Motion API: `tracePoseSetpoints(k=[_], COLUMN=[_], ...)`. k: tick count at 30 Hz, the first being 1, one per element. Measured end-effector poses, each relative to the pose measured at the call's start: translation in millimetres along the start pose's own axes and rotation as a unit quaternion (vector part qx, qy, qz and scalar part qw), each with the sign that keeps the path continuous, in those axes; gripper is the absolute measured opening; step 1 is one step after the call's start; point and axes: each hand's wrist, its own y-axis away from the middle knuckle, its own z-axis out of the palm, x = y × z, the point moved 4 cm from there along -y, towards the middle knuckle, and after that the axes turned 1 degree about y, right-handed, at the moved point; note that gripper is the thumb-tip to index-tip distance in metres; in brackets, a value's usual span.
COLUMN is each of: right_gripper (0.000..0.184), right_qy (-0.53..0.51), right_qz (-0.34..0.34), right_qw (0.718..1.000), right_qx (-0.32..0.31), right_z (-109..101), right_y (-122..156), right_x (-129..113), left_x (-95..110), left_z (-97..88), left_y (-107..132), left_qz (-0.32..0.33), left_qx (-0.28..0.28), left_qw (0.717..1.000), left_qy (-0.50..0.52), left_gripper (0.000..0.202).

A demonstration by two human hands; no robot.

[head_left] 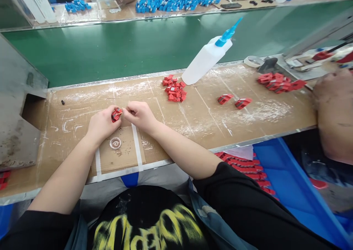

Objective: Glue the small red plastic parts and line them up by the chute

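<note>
My left hand (101,124) is closed around a small red plastic part (116,114) with a dark face, held just above the cardboard-covered bench. Pinched in my right hand (140,115) is a thin, pale stick (120,113), its far end touching the red part. Fingers hide much of both. Below my hands sits a small clear dish (115,143) with a little dark matter in it. A pile of similar red parts (175,89) lies to the right, beyond my right hand.
A white bottle with a blue nozzle (205,60) stands behind the pile. Two red parts (234,101) and another cluster (280,82) lie further right, near a co-worker's arm (335,114). A grey metal box (19,106) borders the left. A blue bin (289,176) sits below the bench edge.
</note>
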Motion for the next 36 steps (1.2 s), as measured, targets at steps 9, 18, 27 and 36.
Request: tracePoseSetpoints(k=[9, 18, 27, 36], right_gripper=[0.036, 0.037, 0.046, 0.046], right_qy=[0.013, -0.023, 0.000, 0.197], right_qz=[-0.004, -0.024, -0.171, -0.009], right_qw=[1.000, 0.999, 0.936, 0.968], right_qx=[0.002, 0.009, -0.307, -0.155], right_z=[-2.9, -16.2, 7.3, -28.9], right_y=[-1.9, -2.0, 18.4, -13.8], right_x=[-5.3, -17.6, -44.1, -6.2], left_x=[0.5, -4.8, -32.0, -37.7], left_z=[-1.5, -3.5, -4.2, -5.7], left_y=[0.2, -1.7, -18.5, -19.0], left_qz=[0.005, -0.010, -0.070, -0.061], left_qx=[0.011, 0.022, 0.036, 0.041], left_qw=[1.000, 0.998, 0.942, 0.910], left_qy=[0.005, 0.056, 0.326, 0.408], left_gripper=[0.033, 0.040, 0.049, 0.061])
